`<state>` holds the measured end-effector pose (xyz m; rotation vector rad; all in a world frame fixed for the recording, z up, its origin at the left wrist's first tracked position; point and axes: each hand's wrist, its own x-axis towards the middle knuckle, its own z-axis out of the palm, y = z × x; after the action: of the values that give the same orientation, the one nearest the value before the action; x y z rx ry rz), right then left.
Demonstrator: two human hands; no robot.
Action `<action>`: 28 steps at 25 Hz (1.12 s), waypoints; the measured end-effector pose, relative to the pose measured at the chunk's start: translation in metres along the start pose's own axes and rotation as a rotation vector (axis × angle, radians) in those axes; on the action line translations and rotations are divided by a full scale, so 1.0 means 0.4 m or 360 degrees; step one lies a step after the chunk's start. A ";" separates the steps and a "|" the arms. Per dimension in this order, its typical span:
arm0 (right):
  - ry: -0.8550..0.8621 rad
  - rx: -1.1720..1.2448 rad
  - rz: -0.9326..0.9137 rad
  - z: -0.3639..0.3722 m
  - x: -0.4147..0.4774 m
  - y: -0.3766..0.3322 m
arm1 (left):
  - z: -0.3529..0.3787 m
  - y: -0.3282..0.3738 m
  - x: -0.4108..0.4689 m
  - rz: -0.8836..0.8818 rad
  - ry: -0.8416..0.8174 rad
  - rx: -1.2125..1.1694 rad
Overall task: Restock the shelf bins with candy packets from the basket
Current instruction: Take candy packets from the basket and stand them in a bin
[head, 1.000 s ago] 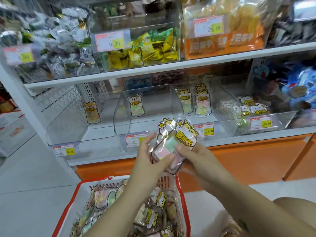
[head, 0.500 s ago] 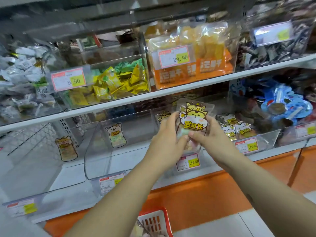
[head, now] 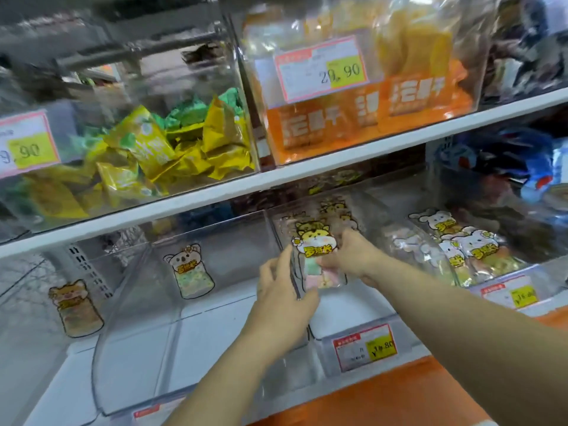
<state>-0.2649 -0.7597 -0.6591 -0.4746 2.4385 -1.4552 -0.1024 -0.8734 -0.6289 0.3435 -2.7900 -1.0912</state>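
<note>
with the left hand (head: pixel 284 292) gripping the candy packet (head: pixel 316 256) at its 8 o'clock edge and the right hand (head: pixel 353 256) pinching at 3 o'clock, upright inside the middle bin (head: pixel 350 312), it seems best to ease it toward 12 o'clock against the standing packets (head: pixel 336 210) before letting go.

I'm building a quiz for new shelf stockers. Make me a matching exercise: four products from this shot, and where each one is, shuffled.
1 hamster packet
2 koala packet
3 yellow and green packets
4 orange bags

A upper shelf, bin tagged 29.90
B held by left hand and right hand
C clear bin left of the hands
D upper shelf, left bin

Pairs: 1-B, 2-C, 3-D, 4-A
</note>
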 end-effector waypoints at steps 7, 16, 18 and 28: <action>-0.0064 -0.0935 0.0026 0.014 0.075 -0.018 | 0.010 -0.007 -0.011 0.0035 -0.0046 -0.0184; 0.0197 -0.1007 -0.0099 0.032 0.088 0.016 | 0.008 0.007 -0.024 0.0032 -0.0053 -0.0252; 0.0265 -0.1000 -0.0100 0.023 0.089 0.027 | 0.007 0.007 -0.025 0.0027 -0.0051 -0.0263; -0.0140 -0.1303 0.0294 -0.013 0.090 0.081 | 0.014 0.007 -0.025 0.0015 -0.0042 -0.0244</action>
<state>-0.3046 -0.7557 -0.6871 -0.4266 2.8224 -0.3035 -0.0943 -0.8652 -0.6312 0.3003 -2.7054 -1.3063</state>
